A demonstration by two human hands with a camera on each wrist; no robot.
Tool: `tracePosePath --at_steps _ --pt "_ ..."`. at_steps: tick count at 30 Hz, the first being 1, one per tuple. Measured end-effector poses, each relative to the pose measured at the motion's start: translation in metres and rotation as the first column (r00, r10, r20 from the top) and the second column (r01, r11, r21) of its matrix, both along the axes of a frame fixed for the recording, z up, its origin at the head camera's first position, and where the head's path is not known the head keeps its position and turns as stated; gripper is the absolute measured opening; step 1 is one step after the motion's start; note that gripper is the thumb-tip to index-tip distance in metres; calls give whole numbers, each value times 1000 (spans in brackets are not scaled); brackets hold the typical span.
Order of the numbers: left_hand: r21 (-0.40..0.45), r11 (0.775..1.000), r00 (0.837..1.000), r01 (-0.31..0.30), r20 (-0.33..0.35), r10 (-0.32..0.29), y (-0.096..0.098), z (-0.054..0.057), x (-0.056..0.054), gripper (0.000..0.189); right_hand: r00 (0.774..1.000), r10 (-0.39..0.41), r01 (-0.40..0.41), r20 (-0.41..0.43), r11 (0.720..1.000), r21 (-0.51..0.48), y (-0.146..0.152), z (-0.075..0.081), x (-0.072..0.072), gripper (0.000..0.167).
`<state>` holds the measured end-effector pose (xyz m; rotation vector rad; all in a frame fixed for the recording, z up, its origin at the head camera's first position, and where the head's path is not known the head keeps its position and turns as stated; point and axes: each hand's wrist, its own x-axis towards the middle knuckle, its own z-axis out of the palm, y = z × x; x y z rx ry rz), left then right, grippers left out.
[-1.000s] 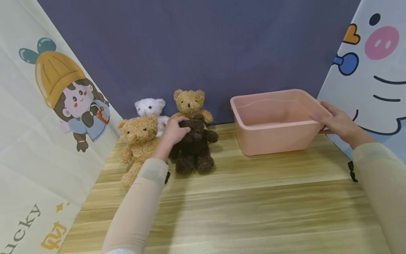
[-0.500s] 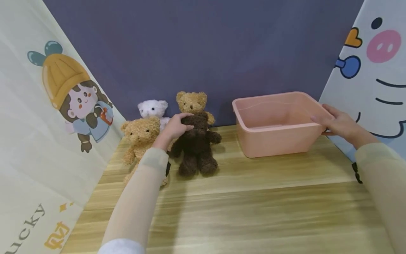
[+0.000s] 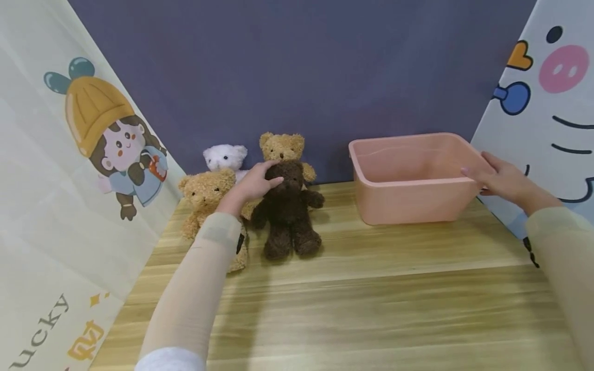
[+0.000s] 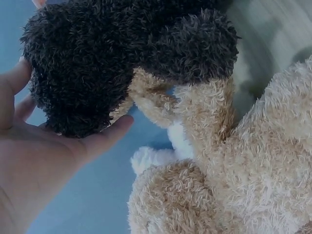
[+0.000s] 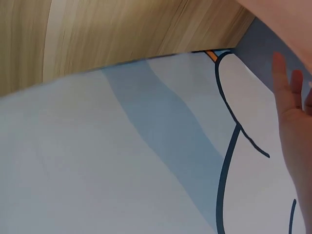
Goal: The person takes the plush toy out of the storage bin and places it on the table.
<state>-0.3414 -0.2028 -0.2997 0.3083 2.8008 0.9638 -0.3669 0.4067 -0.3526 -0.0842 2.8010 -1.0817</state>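
In the head view, my left hand [image 3: 252, 184] holds the head of a dark brown teddy bear [image 3: 289, 216], which sits upright on the table. The left wrist view has the thumb and fingers spread around the dark furry head [image 4: 78, 73]. A tan teddy bear [image 3: 204, 193] sits left of my wrist, partly hidden by the forearm. Behind are a white bear [image 3: 226, 156] and another tan bear [image 3: 282, 146]. My right hand [image 3: 508, 183] grips the right end of a pink plastic bin [image 3: 408, 201], thumb over the rim; no bears show in its visible interior.
The wood-grain table [image 3: 371, 304] meets a dark blue back wall [image 3: 325, 67]. A white printed panel [image 3: 37, 180] bounds the left side, and a cartoon panel [image 3: 566, 149] the right, close to the bin and my right hand.
The pink bin has shifted slightly right with my right hand. The brown bear's head has come up a little under my left hand. The other bears look unmoved.
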Motion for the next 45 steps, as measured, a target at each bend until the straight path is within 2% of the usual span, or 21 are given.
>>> tracePosePath --at_steps 8,15,19,23,27,31,36,39,42,45 --pt "-11 1000 998 -22 -58 21 2 -3 -5 61 1000 29 -29 6 997 74 13 4 -4 113" --pt "28 999 998 -16 -58 18 1 -8 -5 56 999 42 -43 11 998 56 15 5 -3 107" --pt "42 999 999 -16 -40 18 0 -9 -6 56 998 59 -58 -3 989 137 15 9 -5 108" --pt "32 999 1000 -3 -28 4 -2 -6 -9 58 995 96 -93 -1 964 249 14 17 -7 111" --pt "9 1000 999 1 -47 -1 -5 2 -9 61 989 138 -148 55 937 316 10 33 -7 112" --pt "-57 998 997 1 -77 -5 -2 18 -1 57 983 169 -182 68 915 361 -8 60 -11 110" --pt "-156 987 995 51 -72 -62 10 37 8 65 978 197 -206 62 905 373 -48 93 -11 112" --pt "-188 981 995 57 -65 -70 18 44 14 69 973 223 -228 60 892 391 -76 107 -5 114" --pt "-182 982 996 48 -70 -61 28 48 19 69 966 253 -251 49 877 410 -105 118 1 114" --pt "-153 988 993 20 -108 -37 41 49 25 68 962 268 -262 45 874 409 -131 126 7 113"
